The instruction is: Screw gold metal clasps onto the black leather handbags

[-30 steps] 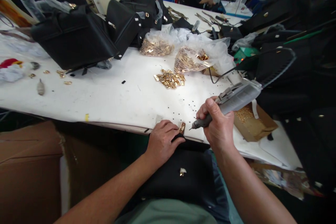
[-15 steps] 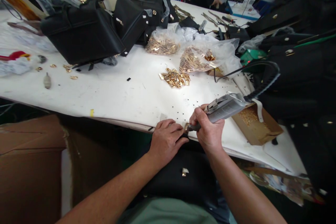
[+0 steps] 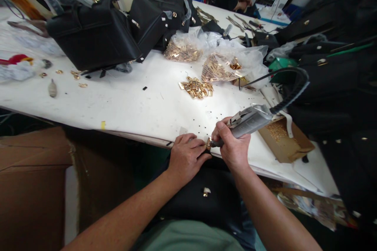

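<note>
A grey electric screwdriver point(image 3: 250, 120) with a black cord is gripped in my right hand point(image 3: 235, 147), fingers wrapped around its lower body. Its tip meets a small gold metal fitting point(image 3: 208, 143) at the table's front edge. Beside the fitting, my left hand point(image 3: 187, 156) pinches black material, thumb below and fingers on top; the fingers partly cover the fitting. A black handbag point(image 3: 188, 200) lies across my lap, with a gold clasp point(image 3: 206, 192) on its face. Where the pinched material joins it is hidden.
Loose gold fittings point(image 3: 196, 87) are heaped on the white table point(image 3: 123, 102), before plastic bags of fittings point(image 3: 218, 66). Right of the screwdriver is a cardboard box of small gold screws point(image 3: 287, 145). Black handbags point(image 3: 94, 35) stand at back left; a co-worker's hand point(image 3: 243, 4) shows behind.
Both hands and the screwdriver hold almost the same place at the fitting. The cord's loop and the screwdriver's rear end sit slightly further left; the view has shifted a little.
</note>
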The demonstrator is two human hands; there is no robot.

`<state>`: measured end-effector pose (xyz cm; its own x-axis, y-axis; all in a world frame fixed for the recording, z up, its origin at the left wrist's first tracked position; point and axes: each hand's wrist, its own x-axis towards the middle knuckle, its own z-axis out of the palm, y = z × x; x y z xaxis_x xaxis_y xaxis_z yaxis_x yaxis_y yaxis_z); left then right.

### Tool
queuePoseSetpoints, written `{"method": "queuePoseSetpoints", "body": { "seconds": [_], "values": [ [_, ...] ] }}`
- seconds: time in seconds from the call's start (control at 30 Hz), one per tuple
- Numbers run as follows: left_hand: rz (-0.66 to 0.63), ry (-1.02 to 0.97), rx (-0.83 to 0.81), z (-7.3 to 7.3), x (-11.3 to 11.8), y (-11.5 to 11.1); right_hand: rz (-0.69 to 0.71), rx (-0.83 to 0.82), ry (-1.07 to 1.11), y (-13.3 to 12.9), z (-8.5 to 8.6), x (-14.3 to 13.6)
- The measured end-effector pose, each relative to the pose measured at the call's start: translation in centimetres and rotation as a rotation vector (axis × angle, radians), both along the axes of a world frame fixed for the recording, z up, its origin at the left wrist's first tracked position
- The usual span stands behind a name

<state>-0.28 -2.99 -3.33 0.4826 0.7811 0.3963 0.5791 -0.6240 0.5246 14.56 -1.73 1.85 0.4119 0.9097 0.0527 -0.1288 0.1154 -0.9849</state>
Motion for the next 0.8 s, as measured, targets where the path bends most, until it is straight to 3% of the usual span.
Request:
{"method": "queuePoseSetpoints", "body": {
  "seconds": [0.17, 0.33, 0.4, 0.53, 0.63, 0.8],
  "values": [
    [-0.023, 0.003, -0.005, 0.1, -0.2, 0.2, 0.007, -0.001, 0.019, -0.4, 1.2, 0.9],
    [-0.050, 0.078, 0.007, 0.6, -0.5, 0.9, 0.108, -0.158, 0.160, -2.3, 2.5, 2.4],
    [-0.089, 0.095, 0.026, 0.7, -0.6, 1.4, 0.127, -0.220, 0.332, -3.5, 2.0, 2.5],
    [-0.173, 0.056, 0.029, 0.4, -1.0, 2.3, 0.037, -0.341, 0.572, -5.5, -0.4, 1.8],
    [-0.269, 0.029, 0.027, 0.4, -1.5, 2.8, -0.018, -0.363, 0.565, -6.0, -1.6, 0.9],
    [-0.394, 0.076, 0.046, 1.2, -2.3, 3.1, -0.081, -0.365, 0.502, -5.5, -1.5, 0.1]
  ]
}}
